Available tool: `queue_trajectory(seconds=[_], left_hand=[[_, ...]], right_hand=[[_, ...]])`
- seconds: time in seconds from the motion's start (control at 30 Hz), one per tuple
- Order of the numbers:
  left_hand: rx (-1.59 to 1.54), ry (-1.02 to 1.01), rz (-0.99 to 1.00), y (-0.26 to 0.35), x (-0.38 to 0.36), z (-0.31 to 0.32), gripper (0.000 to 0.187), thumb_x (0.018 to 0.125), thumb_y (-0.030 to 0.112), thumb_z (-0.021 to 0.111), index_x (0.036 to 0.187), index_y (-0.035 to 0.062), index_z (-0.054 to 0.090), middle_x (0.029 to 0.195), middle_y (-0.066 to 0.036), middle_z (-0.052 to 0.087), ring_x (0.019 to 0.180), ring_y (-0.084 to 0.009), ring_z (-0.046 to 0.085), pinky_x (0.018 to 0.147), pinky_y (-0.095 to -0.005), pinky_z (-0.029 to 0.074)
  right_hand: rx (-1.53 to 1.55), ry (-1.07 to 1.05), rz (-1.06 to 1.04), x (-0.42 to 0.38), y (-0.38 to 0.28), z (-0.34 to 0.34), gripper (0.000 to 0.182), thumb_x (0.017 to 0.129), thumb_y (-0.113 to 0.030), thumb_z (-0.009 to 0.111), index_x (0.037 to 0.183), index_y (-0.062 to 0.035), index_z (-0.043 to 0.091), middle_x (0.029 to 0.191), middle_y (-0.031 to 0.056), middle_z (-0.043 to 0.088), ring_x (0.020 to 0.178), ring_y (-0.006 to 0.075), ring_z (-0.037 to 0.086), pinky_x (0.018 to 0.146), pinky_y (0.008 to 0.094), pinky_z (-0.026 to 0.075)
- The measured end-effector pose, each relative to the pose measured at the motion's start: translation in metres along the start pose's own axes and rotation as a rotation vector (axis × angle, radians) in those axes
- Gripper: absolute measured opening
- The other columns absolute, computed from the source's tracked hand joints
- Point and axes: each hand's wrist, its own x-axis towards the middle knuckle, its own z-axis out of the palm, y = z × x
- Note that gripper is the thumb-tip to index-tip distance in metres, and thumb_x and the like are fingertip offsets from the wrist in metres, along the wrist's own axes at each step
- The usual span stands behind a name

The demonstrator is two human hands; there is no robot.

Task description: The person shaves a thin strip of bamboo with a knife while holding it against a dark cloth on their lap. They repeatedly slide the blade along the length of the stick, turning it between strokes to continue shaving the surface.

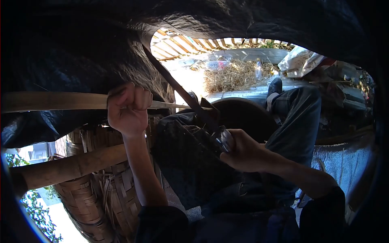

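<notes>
A long pale bamboo strip (pixel 52 101) runs in from the left edge, and my left hand (pixel 129 111) is closed around it in a fist. Its thin end reaches past the fist to the blade of a long knife (pixel 178 89), overlapping it in this view. My right hand (pixel 245 152) grips the knife by its handle, over my lap. The dark blade slants up and to the left from that hand. Under the blade and strip is my bent knee in dark trousers (pixel 182 141).
Black sheeting (pixel 81 48) hangs overhead. At left a thick bamboo pole (pixel 77 166) crosses before woven baskets (pixel 77 198). A dark round object (pixel 243 111) stands between my legs. Beyond lie straw (pixel 231 75), a clear bottle (pixel 258 69) and a white sack (pixel 300 60).
</notes>
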Motion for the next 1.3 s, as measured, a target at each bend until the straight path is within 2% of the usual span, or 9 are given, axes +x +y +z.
queue_trajectory(seconds=[0.07,0.3,0.43,0.67,0.77,0.93,1.1,1.2,1.3], left_hand=[[-0.004,-0.027,0.011,-0.001,0.0,0.003,0.032,0.084,0.021,0.04,0.057,0.0135,0.025,0.046,0.0,0.02,0.043,-0.0104,0.014,0.045,-0.0295,0.015],[-0.07,0.012,-0.024,0.002,-0.001,-0.002,0.033,0.085,0.021,0.041,0.057,0.0134,0.025,0.046,0.0,0.021,0.044,-0.0102,0.015,0.045,-0.0294,0.015],[-0.081,0.01,-0.017,0.001,0.0,-0.006,0.033,0.085,0.021,0.041,0.057,0.0135,0.025,0.047,0.0,0.02,0.045,-0.0103,0.014,0.045,-0.0299,0.015],[-0.043,0.066,-0.013,0.003,-0.002,-0.01,0.033,0.085,0.022,0.041,0.057,0.014,0.025,0.046,0.0,0.021,0.044,-0.0104,0.015,0.045,-0.0297,0.015],[-0.082,0.066,-0.013,0.0,0.0,-0.01,0.033,0.085,0.021,0.041,0.057,0.0143,0.025,0.046,0.0,0.021,0.044,-0.0104,0.015,0.045,-0.0297,0.015],[-0.119,0.047,-0.006,-0.002,0.003,-0.007,0.033,0.084,0.021,0.042,0.057,0.0139,0.025,0.046,0.0,0.021,0.044,-0.0106,0.014,0.045,-0.0296,0.015],[-0.113,0.082,-0.021,-0.001,0.003,-0.007,0.033,0.084,0.02,0.042,0.057,0.0136,0.025,0.046,0.0,0.021,0.044,-0.0104,0.014,0.045,-0.0294,0.015],[-0.091,0.034,-0.02,-0.002,0.007,-0.003,0.033,0.084,0.021,0.042,0.057,0.0134,0.025,0.046,0.0,0.022,0.044,-0.0103,0.014,0.045,-0.0295,0.015],[-0.052,-0.012,-0.027,-0.001,0.009,-0.001,0.032,0.084,0.021,0.041,0.057,0.0131,0.025,0.046,0.0,0.021,0.044,-0.0103,0.015,0.045,-0.0297,0.015]], right_hand=[[-0.048,-0.086,0.301,0.017,0.032,0.0,0.023,0.071,-0.008,0.055,0.092,0.0026,0.053,0.066,0.0091,0.056,0.059,0.0188,0.059,0.057,0.0338,0.047],[-0.157,0.0,-0.104,0.011,-0.001,-0.013,0.024,0.073,-0.01,0.056,0.093,0.0022,0.054,0.073,0.0138,0.062,0.071,0.0256,0.065,0.062,0.0375,0.049],[-0.094,-0.069,0.137,0.016,0.042,0.001,0.025,0.072,-0.009,0.058,0.094,0.0021,0.055,0.074,0.0148,0.063,0.072,0.0284,0.065,0.064,0.0381,0.049],[-0.285,0.032,-0.038,0.005,0.018,-0.013,0.026,0.073,-0.01,0.058,0.095,0.002,0.055,0.078,0.0169,0.064,0.073,0.0288,0.066,0.063,0.0379,0.05],[-0.155,0.045,-0.11,0.005,0.034,-0.006,0.025,0.074,-0.011,0.057,0.096,0.0026,0.055,0.074,0.0162,0.063,0.067,0.0277,0.065,0.059,0.0376,0.049],[0.019,-0.026,0.354,0.021,0.07,-0.009,0.024,0.075,-0.009,0.055,0.095,0.0029,0.055,0.07,0.0128,0.06,0.063,0.0218,0.062,0.055,0.0341,0.047],[-0.166,0.149,-0.092,0.005,0.035,-0.021,0.015,0.07,-0.006,0.054,0.082,0.0022,0.051,0.06,0.006,0.054,0.053,0.0173,0.057,0.05,0.0329,0.044],[0.023,0.025,0.008,0.002,0.009,-0.015,0.014,0.073,-0.007,0.055,0.083,0.0019,0.052,0.058,0.0052,0.053,0.05,0.0159,0.056,0.046,0.0307,0.042],[0.157,-0.065,0.203,0.015,0.048,-0.001,0.012,0.075,-0.007,0.054,0.083,0.0005,0.053,0.057,0.0046,0.053,0.045,0.0125,0.052,0.042,0.0278,0.039]])
